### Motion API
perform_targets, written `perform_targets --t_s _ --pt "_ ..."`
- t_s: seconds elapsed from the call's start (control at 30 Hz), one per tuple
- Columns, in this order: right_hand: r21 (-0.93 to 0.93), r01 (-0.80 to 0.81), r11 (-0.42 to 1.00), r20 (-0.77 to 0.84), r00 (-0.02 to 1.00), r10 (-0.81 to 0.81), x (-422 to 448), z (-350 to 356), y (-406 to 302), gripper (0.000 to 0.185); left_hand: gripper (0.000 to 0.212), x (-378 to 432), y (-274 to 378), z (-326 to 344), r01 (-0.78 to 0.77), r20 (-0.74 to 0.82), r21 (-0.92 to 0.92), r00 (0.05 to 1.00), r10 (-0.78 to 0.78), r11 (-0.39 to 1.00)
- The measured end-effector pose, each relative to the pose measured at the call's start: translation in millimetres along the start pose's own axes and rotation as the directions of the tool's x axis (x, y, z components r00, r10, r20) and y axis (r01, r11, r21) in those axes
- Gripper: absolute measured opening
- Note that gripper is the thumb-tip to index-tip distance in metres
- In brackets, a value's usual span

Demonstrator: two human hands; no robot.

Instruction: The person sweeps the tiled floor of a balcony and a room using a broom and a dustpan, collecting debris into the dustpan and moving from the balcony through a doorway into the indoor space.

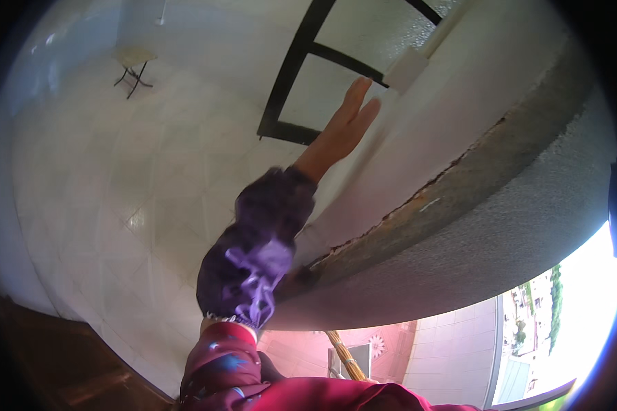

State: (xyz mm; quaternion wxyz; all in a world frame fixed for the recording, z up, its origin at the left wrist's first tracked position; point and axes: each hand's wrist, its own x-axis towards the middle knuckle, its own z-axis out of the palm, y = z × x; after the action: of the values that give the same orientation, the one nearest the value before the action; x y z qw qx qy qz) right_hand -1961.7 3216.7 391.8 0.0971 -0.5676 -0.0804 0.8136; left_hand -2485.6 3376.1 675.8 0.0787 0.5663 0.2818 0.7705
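My left hand (345, 120) reaches up and forward with its fingers apart and nothing in it. It appears in front of a dark-framed glass door (308, 92), close to a pale wall edge (370, 149); whether it touches the wall I cannot tell. A shiny purple oversleeve (252, 251) covers that forearm, over a red patterned sleeve (223, 359). At the bottom, a bound straw broom (346, 354) slants towards my body. Only a sliver of my right hand (371, 381) shows at its lower end. Behind the broom is a grey dustpan (362, 354), partly hidden.
A small folding table (135, 57) stands on the pale tiled floor (154, 205) at the far left. To the right runs a rough grey wall (442, 246) with a cracked edge. Below lie pink floor tiles (293, 349). Dark brown furniture or panelling (67, 359) borders the lower left.
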Motion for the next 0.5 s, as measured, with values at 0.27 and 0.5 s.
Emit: perform_targets --t_s 0.27,0.5 --pt "-0.011 0.046 0.999 0.087 0.995 -0.044 27.5 32.1 -25.0 0.032 0.039 112.9 -19.1 9.7 0.027 0.101 -0.060 0.995 -0.021 0.998" --pt "0.043 0.059 0.997 0.140 0.988 -0.064 41.7 49.1 -32.0 0.032 0.038 120.1 -60.2 -2.6 0.037 -0.114 0.079 0.993 -0.028 0.996"
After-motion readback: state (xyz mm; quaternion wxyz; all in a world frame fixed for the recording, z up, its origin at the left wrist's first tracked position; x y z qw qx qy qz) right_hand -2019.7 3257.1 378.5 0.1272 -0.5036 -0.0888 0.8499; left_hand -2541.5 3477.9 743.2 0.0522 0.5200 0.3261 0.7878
